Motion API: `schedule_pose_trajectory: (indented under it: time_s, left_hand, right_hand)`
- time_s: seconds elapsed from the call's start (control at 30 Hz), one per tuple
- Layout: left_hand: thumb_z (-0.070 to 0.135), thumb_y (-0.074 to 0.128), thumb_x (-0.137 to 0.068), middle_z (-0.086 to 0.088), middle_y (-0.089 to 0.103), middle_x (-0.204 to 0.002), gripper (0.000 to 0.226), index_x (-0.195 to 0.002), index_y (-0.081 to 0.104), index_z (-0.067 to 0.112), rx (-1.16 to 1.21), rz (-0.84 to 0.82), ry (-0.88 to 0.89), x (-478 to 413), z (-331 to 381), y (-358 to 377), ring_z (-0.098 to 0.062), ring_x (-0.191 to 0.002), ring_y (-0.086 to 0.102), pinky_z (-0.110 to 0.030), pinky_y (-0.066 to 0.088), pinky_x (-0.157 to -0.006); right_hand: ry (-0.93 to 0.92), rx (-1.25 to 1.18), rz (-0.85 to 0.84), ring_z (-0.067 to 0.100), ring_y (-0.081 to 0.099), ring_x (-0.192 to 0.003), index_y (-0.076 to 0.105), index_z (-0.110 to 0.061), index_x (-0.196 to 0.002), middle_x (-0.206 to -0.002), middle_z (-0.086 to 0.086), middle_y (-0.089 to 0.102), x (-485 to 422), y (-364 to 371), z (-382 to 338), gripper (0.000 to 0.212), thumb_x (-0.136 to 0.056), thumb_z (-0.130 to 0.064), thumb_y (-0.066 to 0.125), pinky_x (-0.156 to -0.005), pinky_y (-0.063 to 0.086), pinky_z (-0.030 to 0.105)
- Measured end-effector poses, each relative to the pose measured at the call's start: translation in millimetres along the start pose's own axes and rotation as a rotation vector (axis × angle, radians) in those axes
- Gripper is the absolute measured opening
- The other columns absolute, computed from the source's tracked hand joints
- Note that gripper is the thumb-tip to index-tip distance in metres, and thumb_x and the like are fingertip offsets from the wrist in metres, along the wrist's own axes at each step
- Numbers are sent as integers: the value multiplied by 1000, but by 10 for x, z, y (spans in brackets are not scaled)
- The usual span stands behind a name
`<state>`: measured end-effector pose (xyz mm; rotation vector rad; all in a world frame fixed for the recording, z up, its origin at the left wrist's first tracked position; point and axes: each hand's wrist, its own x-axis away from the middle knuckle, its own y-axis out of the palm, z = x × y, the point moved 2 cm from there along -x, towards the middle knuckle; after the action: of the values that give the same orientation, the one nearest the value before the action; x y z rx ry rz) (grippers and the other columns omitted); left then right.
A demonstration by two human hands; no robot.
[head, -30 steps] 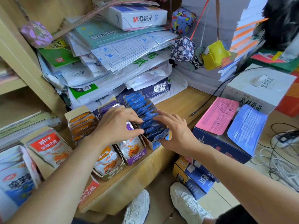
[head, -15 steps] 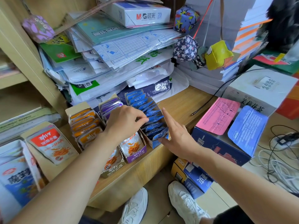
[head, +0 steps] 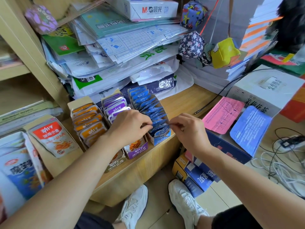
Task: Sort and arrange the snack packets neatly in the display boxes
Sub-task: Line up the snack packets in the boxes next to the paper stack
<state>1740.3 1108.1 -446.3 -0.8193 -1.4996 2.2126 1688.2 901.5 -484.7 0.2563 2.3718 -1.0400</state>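
Left hand [head: 130, 128] and right hand [head: 189, 132] each pinching blue packets [head: 145, 103] — front ones hidden behind knuckles, purple box [head: 137, 148] half-covered

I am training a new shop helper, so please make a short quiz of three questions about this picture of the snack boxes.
1. True or false: the left hand and the right hand both pinch blue packets.
2. Which packets fill the box between the orange packets and the blue ones? A red, B purple, C green.
3. Fill in: the white paper pack at the top shows the number ____.
Key: 1 true; 2 B; 3 70.
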Motion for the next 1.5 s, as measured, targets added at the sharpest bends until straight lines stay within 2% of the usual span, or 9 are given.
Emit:
schedule_pose_trajectory:
  time_s: [0.17, 0.37, 0.63, 0.77, 0.93, 1.07, 1.2, 1.33, 1.5]
  left_hand:
    - [26, 79, -86, 10, 74, -72, 6, -91, 81, 23, 111, 53, -35, -41, 53, 11, -3, -63, 64, -31, 58, -79]
    - [31, 85, -78, 20, 70, -94, 36, -112, 75, 31, 207, -103, -18, 82, -30, -105, 16, -82, 59, -4, 44, -72]
    - [6, 70, -86, 12, 65, -83, 17, -86, 68, 23, 188, 30, 68, 3, 24, 44, -9, -72, 64, -38, 58, -68]
    - [23, 76, -82, 11, 64, -94, 6, -86, 79, 25, 120, -16, 107, 6, 37, 56, -10, -77, 62, -36, 56, -70]
    - [44, 84, -73, 11, 58, -94, 23, -87, 82, 26, -4, -52, 162, -21, 107, 67, -9, -69, 50, -28, 43, -62]
    - [34, 83, -79, 7, 56, -92, 9, -82, 81, 26, -94, 4, 199, -14, 141, 91, -8, -74, 44, -27, 34, -60]
    - [19, 82, -76, 7, 61, -92, 12, -66, 75, 19, -104, 76, 160, -16, 169, 152, -14, -72, 59, -24, 30, -56]
    - [20, 78, -82, 14, 72, -102, 10, -72, 77, 20, 68, 187, 9, -41, 71, 20, -2, -61, 51, -24, 44, -58]
    - [18, 77, -84, 10, 73, -90, 10, -74, 75, 17, 213, 212, -82, -49, 47, 64, -10, -79, 68, -35, 57, -75]
  right_hand:
    - [-87, 0, -75, 11, 70, -79, 78, -12, -103, -95, 1, 75, -33, -23, -24, 18, -85, -7, 77, -69, 60, 36]
    - [-253, 98, -68, 20, 62, -92, 77, -12, -107, -105, 5, 65, 67, -73, -85, 22, -86, -10, 76, -74, 56, 34]
    - [-337, 158, -88, 22, 61, -89, 72, -9, -84, -94, 2, 68, 236, -65, -55, 10, -87, 0, 71, -71, 53, 36]
    - [-308, 135, -125, 19, 63, -88, 74, -11, -85, -91, -1, 70, 244, -79, -35, 13, -84, 2, 75, -73, 54, 32]
    - [-286, 102, -116, 18, 65, -88, 75, -11, -87, -91, -1, 72, 202, -89, -13, 9, -88, -2, 72, -73, 55, 34]
    - [-250, 71, -87, 18, 66, -87, 76, -10, -88, -90, 0, 73, 171, -94, -5, 9, -88, -2, 72, -72, 56, 36]
    - [-202, 19, -37, 15, 69, -88, 77, -8, -90, -92, 1, 73, 115, -103, 24, 8, -88, -1, 73, -73, 58, 35]
    - [-133, -23, 65, 13, 68, -79, 76, -7, -91, -89, 1, 71, -24, -137, 1, 4, -88, -4, 73, -68, 57, 35]
    - [-214, 67, 19, 18, 65, -85, 78, -9, -85, -92, 4, 70, -157, -82, -13, 4, -83, -5, 79, -72, 56, 36]
